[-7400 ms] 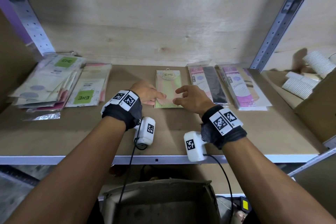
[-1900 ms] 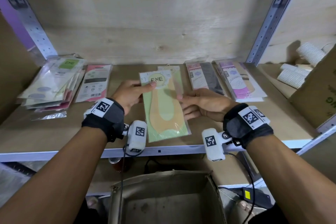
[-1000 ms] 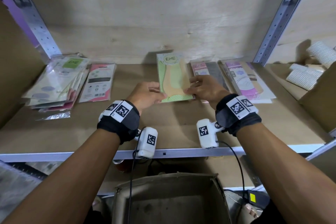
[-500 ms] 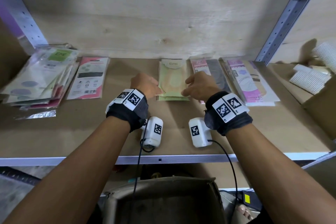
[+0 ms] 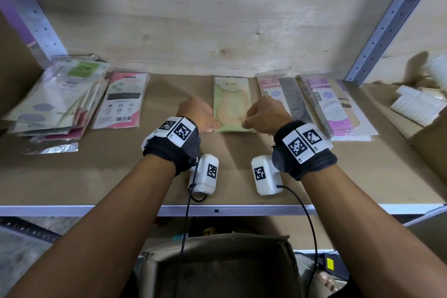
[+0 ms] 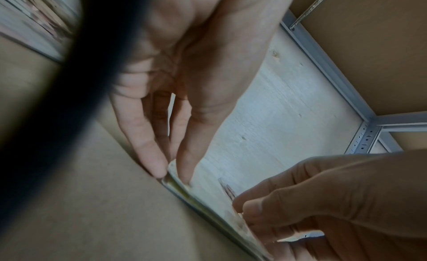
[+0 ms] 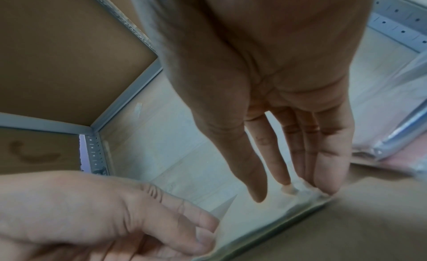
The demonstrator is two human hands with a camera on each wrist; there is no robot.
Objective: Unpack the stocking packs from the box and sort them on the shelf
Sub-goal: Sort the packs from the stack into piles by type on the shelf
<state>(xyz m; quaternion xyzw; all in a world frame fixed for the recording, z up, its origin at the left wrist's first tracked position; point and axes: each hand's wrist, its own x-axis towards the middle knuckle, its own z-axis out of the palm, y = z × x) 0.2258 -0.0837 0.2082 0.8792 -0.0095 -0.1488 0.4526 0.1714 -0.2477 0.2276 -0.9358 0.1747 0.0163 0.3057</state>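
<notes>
A green ENE stocking pack [image 5: 231, 106] lies flat on the shelf board [image 5: 121, 176], on top of another pack of the same kind. My left hand [image 5: 212, 128] pinches its near left corner, thumb on top and a fingertip at the edge [image 6: 172, 173]. At the near right corner my right hand [image 5: 246, 124] holds the pack [image 7: 265, 215], fingertips down on the corner [image 7: 289, 192] and thumb over the pack. The open cardboard box [image 5: 217, 244] stands below the shelf in front of me; what it holds is not visible.
A loose pile of packs [image 5: 55, 99] and a pink pack [image 5: 121, 101] lie at the left. Pink-and-black packs [image 5: 283, 97] and purple packs [image 5: 333, 109] lie right of my hands. White ribbed rolls [image 5: 416, 106] sit beyond the right upright [image 5: 377, 38].
A second ago the green pack stood tilted up off the shelf in both hands. Now it lies flat on the matching pack, and both hands have slid to its near corners.
</notes>
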